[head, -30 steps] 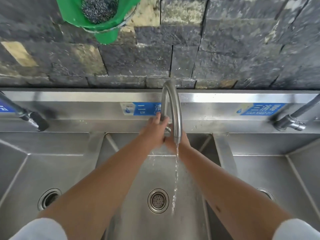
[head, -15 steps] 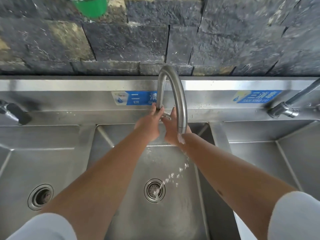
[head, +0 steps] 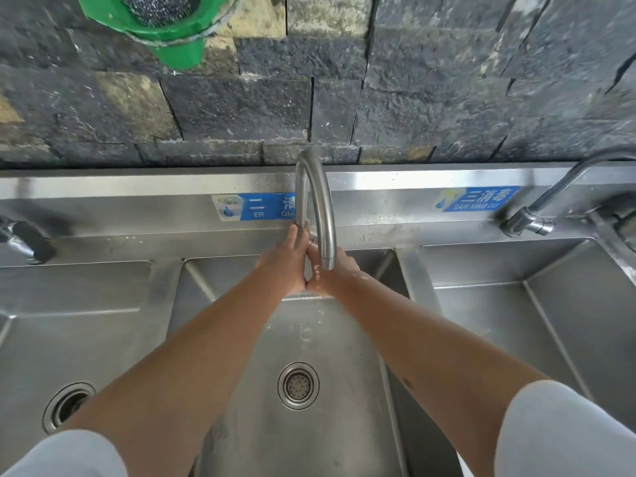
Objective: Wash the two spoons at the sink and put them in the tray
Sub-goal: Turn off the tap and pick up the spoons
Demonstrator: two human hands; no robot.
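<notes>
Both hands meet at the faucet [head: 318,208] base over the middle sink [head: 241,339]. The left hand [head: 287,259] has fingers extended against the pipe. The right hand [head: 335,275] sits behind the spout; its grip cannot be told.

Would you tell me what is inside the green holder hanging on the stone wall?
The green holder contains a dark steel-wool scrubber, seen through its open top. Whatever lies beneath the scrubber is covered, and the frame's top edge crops the holder's upper part.

Head view — looks steeply down, close, over the sink [head: 344,425].
</notes>
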